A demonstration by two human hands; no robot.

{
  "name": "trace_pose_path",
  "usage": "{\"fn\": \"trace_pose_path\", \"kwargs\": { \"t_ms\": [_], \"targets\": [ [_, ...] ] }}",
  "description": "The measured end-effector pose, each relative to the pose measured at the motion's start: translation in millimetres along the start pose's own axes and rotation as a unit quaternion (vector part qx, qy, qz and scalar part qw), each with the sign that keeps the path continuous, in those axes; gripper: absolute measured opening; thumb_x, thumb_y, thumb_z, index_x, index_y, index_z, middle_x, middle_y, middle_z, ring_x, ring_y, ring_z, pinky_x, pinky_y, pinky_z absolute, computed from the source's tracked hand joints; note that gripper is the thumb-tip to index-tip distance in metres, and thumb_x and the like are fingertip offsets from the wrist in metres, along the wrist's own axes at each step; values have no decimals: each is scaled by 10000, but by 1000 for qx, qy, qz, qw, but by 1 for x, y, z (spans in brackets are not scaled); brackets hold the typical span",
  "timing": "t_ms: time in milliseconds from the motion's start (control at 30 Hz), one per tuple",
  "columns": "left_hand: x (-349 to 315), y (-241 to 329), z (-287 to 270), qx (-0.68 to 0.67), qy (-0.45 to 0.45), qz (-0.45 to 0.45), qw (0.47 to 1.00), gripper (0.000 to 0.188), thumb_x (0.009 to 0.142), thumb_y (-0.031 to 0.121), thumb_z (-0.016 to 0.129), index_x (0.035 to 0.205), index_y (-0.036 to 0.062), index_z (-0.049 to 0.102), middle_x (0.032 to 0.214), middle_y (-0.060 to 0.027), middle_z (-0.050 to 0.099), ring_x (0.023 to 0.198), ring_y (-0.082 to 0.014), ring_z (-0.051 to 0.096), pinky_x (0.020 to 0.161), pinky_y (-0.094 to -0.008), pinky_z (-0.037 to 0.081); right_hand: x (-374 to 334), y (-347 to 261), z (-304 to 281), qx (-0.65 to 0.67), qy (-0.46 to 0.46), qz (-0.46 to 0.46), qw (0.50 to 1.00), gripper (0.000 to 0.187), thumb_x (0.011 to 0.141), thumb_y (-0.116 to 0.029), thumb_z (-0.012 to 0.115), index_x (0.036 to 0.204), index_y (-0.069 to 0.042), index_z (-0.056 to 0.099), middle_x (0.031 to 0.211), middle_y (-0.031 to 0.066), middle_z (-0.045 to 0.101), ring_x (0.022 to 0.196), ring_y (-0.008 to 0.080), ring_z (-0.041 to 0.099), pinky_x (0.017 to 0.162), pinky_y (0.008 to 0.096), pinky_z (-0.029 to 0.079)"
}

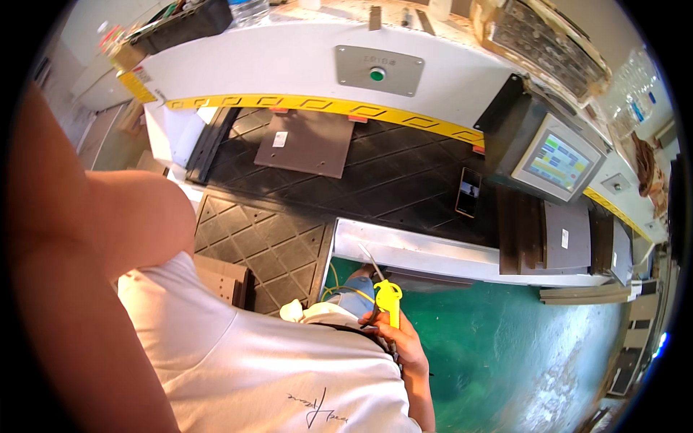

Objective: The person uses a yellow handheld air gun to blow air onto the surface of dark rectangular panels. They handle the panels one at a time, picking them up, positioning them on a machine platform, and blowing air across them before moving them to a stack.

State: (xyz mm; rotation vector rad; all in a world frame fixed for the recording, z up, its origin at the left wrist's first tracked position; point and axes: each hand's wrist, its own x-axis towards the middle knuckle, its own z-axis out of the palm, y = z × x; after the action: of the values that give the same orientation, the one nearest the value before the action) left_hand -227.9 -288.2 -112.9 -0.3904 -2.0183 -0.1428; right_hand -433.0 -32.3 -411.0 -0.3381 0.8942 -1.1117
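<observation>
My right hand (406, 345), close to my waist, is closed around the handle of a yellow air blow gun (388, 294). The gun's thin metal nozzle points up and to the left, toward the white edge of the machine bed. A yellow hose (333, 290) shows to the left of the gun. Large and near, my left arm (94, 216) is raised along the left side of the view, with its hand out of view. Beyond the gun, a brown panel (309, 143) with a white label lies on the black grooved machine bed (289, 186).
A phone (468, 193) lies on the bed near the control box with its touch screen (559, 164). Brown panels (566, 234) stand at the right. A yellow-edged white beam (267, 68) with a green button (377, 74) spans the bed. Below is green floor (498, 339).
</observation>
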Motion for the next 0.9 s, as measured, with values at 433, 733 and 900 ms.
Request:
{"fn": "trace_pose_path", "kwargs": {
  "t_ms": [433, 733, 900],
  "targets": [
    [18, 17, 10, 26, -5, -6, 1000, 614, 880, 233, 768, 1394, 16, 513, 1396, -184, 560, 1298, -341, 517, 1101, -477, 381, 12, 11, -17, 10, -12, 15, 1000, 470, 1002, -118, 609, 1437, 11, 487, 1296, 181, 653, 1231, 285, 628, 1074, 420, 499],
    [5, 20, 32, 5, 11, -52, 999, 549, 885, 208, 750, 1355, 20, 539, 1358, -172, 580, 1257, -326, 536, 1073, -460, 398, 7, 13, -2, 84, 15, 36, 996, 466, 992, -77, 593, 1439, -2, 489, 1277, 161, 658, 1200, 270, 640, 1050, 402, 509],
    [-4, 3, 57, -16, 8, -51, 999, 514, 887, 195, 741, 1334, 23, 553, 1336, -164, 591, 1234, -318, 547, 1057, -450, 407, 7, 6, -3, 42, 6, -4, 999, 435, 1008, -48, 577, 1432, -16, 484, 1299, 130, 629, 1230, 256, 614, 1076, 406, 495]
  ]
}}
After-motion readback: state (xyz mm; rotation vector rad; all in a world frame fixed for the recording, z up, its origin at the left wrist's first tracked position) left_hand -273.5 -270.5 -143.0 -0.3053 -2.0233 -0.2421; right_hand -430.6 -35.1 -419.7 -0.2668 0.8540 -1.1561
